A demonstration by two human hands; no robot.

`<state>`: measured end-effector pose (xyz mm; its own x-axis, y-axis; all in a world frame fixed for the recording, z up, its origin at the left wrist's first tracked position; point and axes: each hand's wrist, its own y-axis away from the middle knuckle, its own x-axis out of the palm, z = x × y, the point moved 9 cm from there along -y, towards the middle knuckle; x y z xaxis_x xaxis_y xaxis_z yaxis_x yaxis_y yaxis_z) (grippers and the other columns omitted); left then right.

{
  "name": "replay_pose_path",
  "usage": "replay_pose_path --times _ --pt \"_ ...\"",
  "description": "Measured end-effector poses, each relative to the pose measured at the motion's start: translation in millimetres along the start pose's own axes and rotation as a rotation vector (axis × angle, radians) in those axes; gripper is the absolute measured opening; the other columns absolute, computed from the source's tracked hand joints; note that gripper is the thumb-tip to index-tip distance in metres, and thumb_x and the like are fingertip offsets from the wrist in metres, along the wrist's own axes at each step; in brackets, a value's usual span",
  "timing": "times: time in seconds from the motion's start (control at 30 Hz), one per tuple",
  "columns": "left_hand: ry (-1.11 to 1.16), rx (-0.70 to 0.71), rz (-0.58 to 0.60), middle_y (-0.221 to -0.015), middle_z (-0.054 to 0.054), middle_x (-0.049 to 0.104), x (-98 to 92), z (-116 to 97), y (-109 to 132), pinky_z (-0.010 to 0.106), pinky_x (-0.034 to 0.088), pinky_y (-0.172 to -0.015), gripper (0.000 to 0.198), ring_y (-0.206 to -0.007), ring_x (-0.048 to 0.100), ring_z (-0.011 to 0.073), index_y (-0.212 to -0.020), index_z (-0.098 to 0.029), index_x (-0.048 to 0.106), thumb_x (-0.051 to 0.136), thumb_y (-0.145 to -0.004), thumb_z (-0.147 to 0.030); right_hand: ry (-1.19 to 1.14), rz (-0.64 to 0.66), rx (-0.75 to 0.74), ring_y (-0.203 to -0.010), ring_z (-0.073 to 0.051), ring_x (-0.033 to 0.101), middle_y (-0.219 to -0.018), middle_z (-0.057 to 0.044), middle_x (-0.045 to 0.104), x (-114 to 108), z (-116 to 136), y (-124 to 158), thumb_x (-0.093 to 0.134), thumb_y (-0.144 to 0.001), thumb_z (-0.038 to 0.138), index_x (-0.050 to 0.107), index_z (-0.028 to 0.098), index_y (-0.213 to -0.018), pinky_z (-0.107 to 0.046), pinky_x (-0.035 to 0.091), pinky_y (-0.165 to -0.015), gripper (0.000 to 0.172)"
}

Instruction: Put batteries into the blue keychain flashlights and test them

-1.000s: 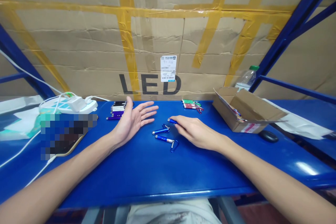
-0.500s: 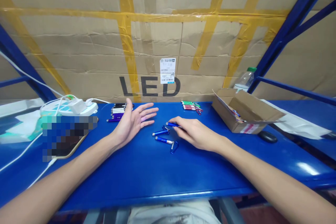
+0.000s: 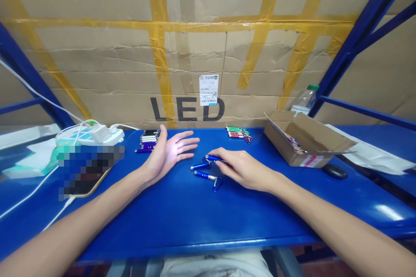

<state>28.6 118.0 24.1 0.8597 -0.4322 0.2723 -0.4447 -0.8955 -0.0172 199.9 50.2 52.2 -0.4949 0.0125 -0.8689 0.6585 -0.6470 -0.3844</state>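
My right hand (image 3: 242,169) pinches a small blue flashlight (image 3: 212,158), its tip pointing left toward my other palm. Fingers spread and palm turned to the right, my left hand (image 3: 170,149) holds nothing; a bright whitish-violet glow lies on its palm. Between the hands, two more blue flashlights lie on the table: one (image 3: 200,166) just under the held one, another (image 3: 204,175) nearer me with a blue carabiner clip (image 3: 217,184). Behind my left hand sits a row of black, white and purple flashlights (image 3: 147,144), partly hidden by it.
Green and red flashlights (image 3: 238,133) lie at the back of the blue table (image 3: 195,220). To the right are an open cardboard box (image 3: 308,140), a black computer mouse (image 3: 335,171) and a bottle (image 3: 306,99). A phone (image 3: 94,175), cables and a power strip (image 3: 110,135) occupy the left.
The glow on my left palm has become brighter and wider, shifting from the fingers toward the palm. Both hands stay nearly in place; the whole view has shifted slightly.
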Motion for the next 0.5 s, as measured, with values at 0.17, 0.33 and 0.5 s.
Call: replay_pose_path --times 0.17,0.33,0.5 --pt "0.003 -0.006 -0.003 -0.153 0.022 0.063 0.4 0.2 -0.6 0.054 0.045 -0.117 0.098 -0.145 0.055 0.0402 -0.151 -0.015 0.059 0.022 -0.098 -0.088 -0.011 0.013 -0.019 -0.1 -0.022 0.076 -0.121 -0.01 0.076 3.4 3.3 1.0 0.045 -0.114 0.028 0.056 0.021 -0.138 -0.033 0.057 -0.087 0.027" --pt "0.001 -0.006 0.026 -0.154 0.021 0.062 1.0 2.5 -0.8 0.054 0.044 -0.117 0.098 -0.145 0.055 0.039 -0.152 -0.016 0.058 0.018 -0.098 -0.088 0.004 0.002 -0.001 -0.103 -0.024 0.077 -0.123 -0.01 0.076 2.3 0.8 0.8 0.045 -0.114 0.029 0.055 0.021 -0.14 -0.035 0.057 -0.089 0.029" --pt "-0.016 -0.016 0.04 -0.154 0.021 0.063 1.5 4.6 0.0 0.054 0.044 -0.117 0.097 -0.144 0.055 0.0391 -0.151 -0.016 0.058 0.018 -0.099 -0.088 0.01 0.009 0.015 -0.098 -0.024 0.077 -0.121 -0.01 0.077 0.5 0.5 1.0 0.045 -0.114 0.029 0.057 0.021 -0.138 -0.035 0.056 -0.085 0.028"
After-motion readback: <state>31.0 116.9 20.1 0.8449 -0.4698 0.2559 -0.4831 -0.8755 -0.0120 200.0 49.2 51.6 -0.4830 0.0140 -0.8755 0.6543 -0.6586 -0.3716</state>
